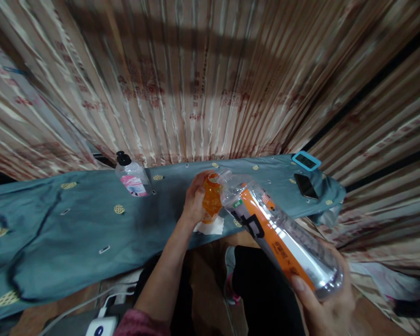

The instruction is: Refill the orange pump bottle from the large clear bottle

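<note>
My left hand (pixel 195 200) is wrapped round a small orange bottle (pixel 213 200), which stands upright over a white tissue (pixel 210 227) near the front edge of the cloth-covered table. In my right hand (pixel 331 298) is a large clear plastic bottle (pixel 280 233) with an orange and grey label, gripped near its base. It is tilted so that its mouth points up and left, right at the opening of the orange bottle. Whether the two mouths touch, I cannot tell. No liquid stream can be made out.
A clear pump bottle (pixel 133 177) with a black top and pink label stands to the left. At the right end lie a blue-framed digital clock (pixel 306 161) and a black phone (pixel 305 186). Pleated curtains (pixel 196 84) hang behind. A white charger (pixel 101 326) with a cable is at lower left.
</note>
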Demonstrator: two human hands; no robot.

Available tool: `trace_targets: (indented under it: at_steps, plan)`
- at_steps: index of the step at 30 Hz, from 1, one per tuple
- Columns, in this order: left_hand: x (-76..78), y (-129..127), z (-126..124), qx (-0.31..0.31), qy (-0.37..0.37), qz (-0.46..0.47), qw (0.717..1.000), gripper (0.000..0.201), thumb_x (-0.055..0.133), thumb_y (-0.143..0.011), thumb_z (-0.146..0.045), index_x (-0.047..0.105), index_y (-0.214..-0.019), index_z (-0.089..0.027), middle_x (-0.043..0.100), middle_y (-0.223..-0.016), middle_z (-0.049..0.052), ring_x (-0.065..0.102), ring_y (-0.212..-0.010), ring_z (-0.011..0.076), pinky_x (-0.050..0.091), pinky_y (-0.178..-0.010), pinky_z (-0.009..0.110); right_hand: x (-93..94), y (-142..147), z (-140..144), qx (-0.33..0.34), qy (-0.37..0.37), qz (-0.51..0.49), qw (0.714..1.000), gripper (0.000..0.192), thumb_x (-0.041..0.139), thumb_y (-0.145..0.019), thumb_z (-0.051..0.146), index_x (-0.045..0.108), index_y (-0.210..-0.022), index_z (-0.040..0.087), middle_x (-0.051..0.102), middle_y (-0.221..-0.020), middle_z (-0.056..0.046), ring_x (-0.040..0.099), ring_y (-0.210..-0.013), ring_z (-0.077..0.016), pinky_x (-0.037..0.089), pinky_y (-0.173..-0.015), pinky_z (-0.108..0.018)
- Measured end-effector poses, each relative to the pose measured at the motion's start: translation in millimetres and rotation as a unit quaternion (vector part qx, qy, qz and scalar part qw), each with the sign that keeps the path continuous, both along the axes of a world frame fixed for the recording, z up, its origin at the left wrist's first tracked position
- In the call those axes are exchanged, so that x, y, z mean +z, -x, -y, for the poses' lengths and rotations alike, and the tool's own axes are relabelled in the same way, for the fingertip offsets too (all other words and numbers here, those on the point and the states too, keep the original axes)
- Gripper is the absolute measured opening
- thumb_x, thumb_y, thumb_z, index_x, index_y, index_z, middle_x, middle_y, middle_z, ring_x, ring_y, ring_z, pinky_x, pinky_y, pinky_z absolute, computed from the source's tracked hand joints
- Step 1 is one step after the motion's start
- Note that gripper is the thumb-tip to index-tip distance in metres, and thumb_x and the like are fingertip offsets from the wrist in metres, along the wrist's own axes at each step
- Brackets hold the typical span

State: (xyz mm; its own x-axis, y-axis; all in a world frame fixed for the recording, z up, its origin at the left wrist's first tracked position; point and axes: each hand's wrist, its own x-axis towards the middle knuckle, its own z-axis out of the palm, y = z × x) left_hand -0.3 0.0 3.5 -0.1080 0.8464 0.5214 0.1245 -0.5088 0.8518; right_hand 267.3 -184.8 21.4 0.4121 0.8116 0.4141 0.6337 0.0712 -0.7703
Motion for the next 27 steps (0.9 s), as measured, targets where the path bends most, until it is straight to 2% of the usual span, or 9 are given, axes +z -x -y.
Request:
trace_targets:
  at_steps: [4, 6, 9, 13, 17, 20, 23, 27]
  plan:
    - [-0.4, -0.6, 0.3, -0.023, -0.005, 0.017, 1.0, 0.067, 0.034, -0.096, -0.075, 0.07, -0.12, -0.023, 0.073, -0.127, 0.012, 0.068, -0.123, 0.0303, 0.053, -0.109, 0.047, -3.6, 11.1, -7.6, -0.03, 0.01, -0.111, 0.993, 0.081, 0.081, -0.067, 0.064, 0.061, -0.13, 0.017, 0.072, -0.116, -0.016, 0.067, -0.105, -0.0376, 0.048, -0.091, -0.055]
    - [-2.2, -1.1, -0.3, -0.019, -0.012, 0.005, 1.0, 0.066, 0.035, -0.096, -0.074, 0.07, -0.12, -0.023, 0.072, -0.129, 0.012, 0.067, -0.125, 0.0299, 0.051, -0.112, 0.047, -8.1, 16.4, -11.4, -0.013, 0.013, -0.189, 0.982, 0.079, 0.078, -0.068, 0.063, 0.063, -0.131, 0.018, 0.072, -0.118, -0.015, 0.066, -0.107, -0.0377, 0.047, -0.093, -0.056]
    - [-4.1, -1.6, -1.4, -0.011, -0.016, -0.015, 1.0, 0.069, 0.033, -0.095, -0.076, 0.07, -0.121, -0.024, 0.072, -0.129, 0.012, 0.066, -0.125, 0.0296, 0.05, -0.112, 0.046, -11.2, 23.6, -17.6, 0.03, -0.003, -0.327, 0.944, 0.072, 0.077, -0.068, 0.056, 0.066, -0.13, 0.022, 0.073, -0.118, -0.011, 0.069, -0.099, -0.0321, 0.053, -0.084, -0.048]
    - [-3.5, -1.8, -2.1, -0.011, -0.01, -0.024, 1.0, 0.068, 0.032, -0.095, -0.075, 0.071, -0.118, -0.025, 0.073, -0.127, 0.01, 0.067, -0.122, 0.0297, 0.052, -0.11, 0.046, 0.6, 34.8, -24.2, 0.04, 0.004, -0.454, 0.89, 0.064, 0.077, -0.063, 0.056, 0.074, -0.117, 0.021, 0.078, -0.096, -0.01, 0.07, -0.071, -0.0245, 0.056, -0.062, -0.038]
    - [-4.5, -1.4, -2.5, -0.03, -0.005, 0.013, 0.999, 0.063, 0.037, -0.095, -0.071, 0.069, -0.123, -0.024, 0.074, -0.127, 0.01, 0.069, -0.12, 0.0296, 0.054, -0.108, 0.048, 18.1, 41.7, -25.9, 0.052, 0.014, -0.527, 0.848, 0.07, 0.078, -0.064, 0.059, 0.072, -0.123, 0.023, 0.079, -0.089, -0.01, 0.074, -0.065, -0.0269, 0.053, -0.048, -0.032]
    - [-5.2, 0.6, -3.6, -0.025, 0.012, 0.03, 0.999, 0.062, 0.039, -0.095, -0.07, 0.068, -0.125, -0.024, 0.073, -0.13, 0.009, 0.068, -0.123, 0.0291, 0.054, -0.109, 0.048, 23.9, 41.9, -24.6, 0.061, 0.003, -0.572, 0.818, 0.073, 0.082, -0.06, 0.059, 0.07, -0.124, 0.028, 0.079, -0.087, -0.008, 0.075, -0.062, -0.0278, 0.053, -0.044, -0.031]
    - [1.4, 4.5, -3.3, 0.009, -0.003, 0.035, 0.999, 0.06, 0.043, -0.095, -0.07, 0.068, -0.125, -0.024, 0.072, -0.134, 0.009, 0.065, -0.13, 0.0288, 0.048, -0.116, 0.048, 24.4, 42.8, -23.1, 0.072, 0.008, -0.613, 0.786, 0.068, 0.084, -0.055, 0.06, 0.073, -0.114, 0.028, 0.08, -0.089, -0.01, 0.075, -0.061, -0.0278, 0.054, -0.043, -0.032]
    - [22.9, 9.3, 13.5, 0.044, -0.029, 0.069, 0.996, 0.059, 0.05, -0.093, -0.07, 0.068, -0.126, -0.025, 0.072, -0.133, 0.009, 0.063, -0.132, 0.0295, 0.046, -0.119, 0.05, 20.9, 51.7, -23.1, 0.127, 0.051, -0.66, 0.739, 0.061, 0.088, -0.05, 0.062, 0.079, -0.101, 0.03, 0.082, -0.087, -0.008, 0.074, -0.057, -0.0265, 0.051, -0.041, -0.029]
